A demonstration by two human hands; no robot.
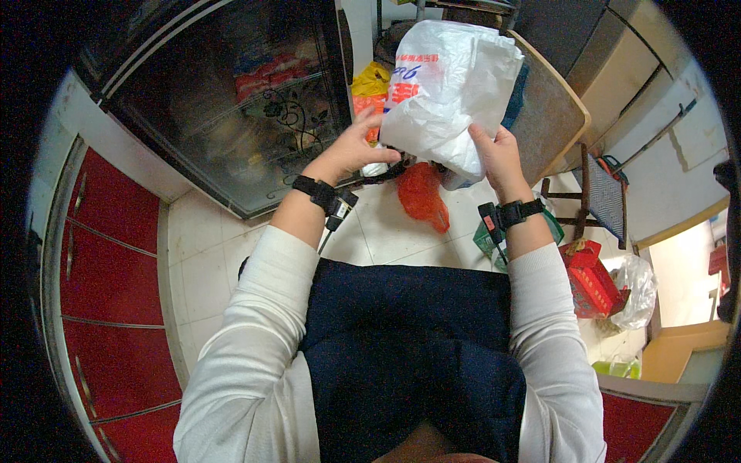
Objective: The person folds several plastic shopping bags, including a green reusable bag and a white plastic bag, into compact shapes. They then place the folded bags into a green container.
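Observation:
A folded white plastic bag [451, 110] with red and blue print is held up in front of me. My right hand [502, 156] pinches its lower right edge, the thumb lying over the near face. At the bag's left edge is my left hand [356, 147], its thumb spread well away from the fingers. The left fingertips meet the bag's edge and are partly hidden there. Black straps with small devices circle both wrists. Below the white bag, a red plastic bag [424, 197] hangs or lies near the tiled floor; which one I cannot tell.
A dark glass-fronted cabinet or fridge [231, 121] stands at left, above red drawers [110, 278]. Behind the white bag is a yellow and orange bag [370, 87]. A tabletop [547, 110], a chair [602, 197], a red box [590, 283] and a clear plastic bag [635, 289] are at right.

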